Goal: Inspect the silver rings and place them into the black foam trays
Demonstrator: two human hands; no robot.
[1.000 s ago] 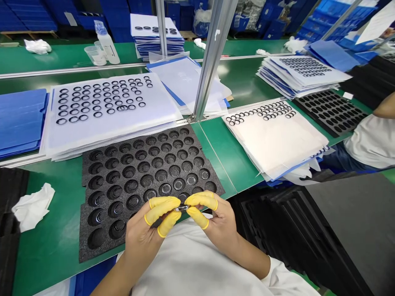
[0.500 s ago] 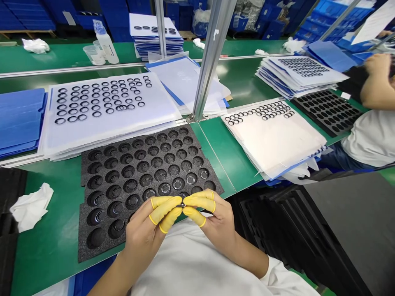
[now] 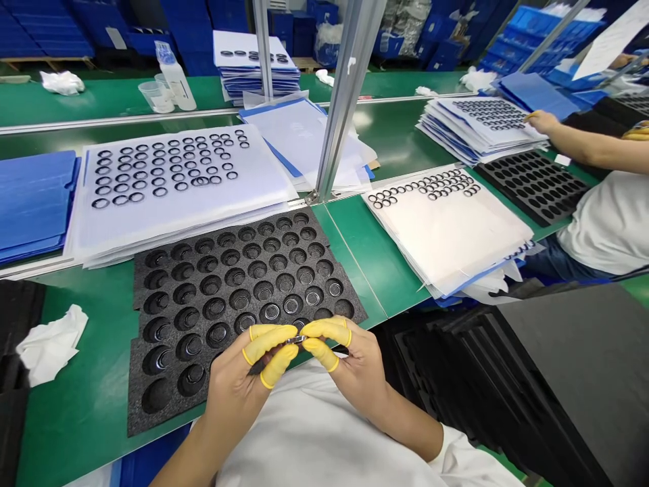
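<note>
My left hand (image 3: 238, 368) and my right hand (image 3: 349, 355) meet over the near edge of a black foam tray (image 3: 172, 412), and several fingertips wear yellow finger cots. Pinched between both hands is a small metal ring (image 3: 295, 339), seen nearly edge-on. A thin dark strip (image 3: 257, 366) runs from the ring down past my left fingers; I cannot tell what it is. Many round tray pockets hold rings, while those at the lower left look bare.
Paper sheets with rows of black rings (image 3: 167, 226) lie beyond the tray, with a white stack (image 3: 446, 250) to the right. A co-worker's arm (image 3: 583, 149) reaches over a stack of sheets (image 3: 471, 132). A crumpled white wipe (image 3: 51, 345) lies left; an aluminium post (image 3: 349, 88) stands ahead.
The dark strip now shows beside the ring, reaching toward my left hand. The co-worker's hand has come down from a raised position onto the sheet stack.
</note>
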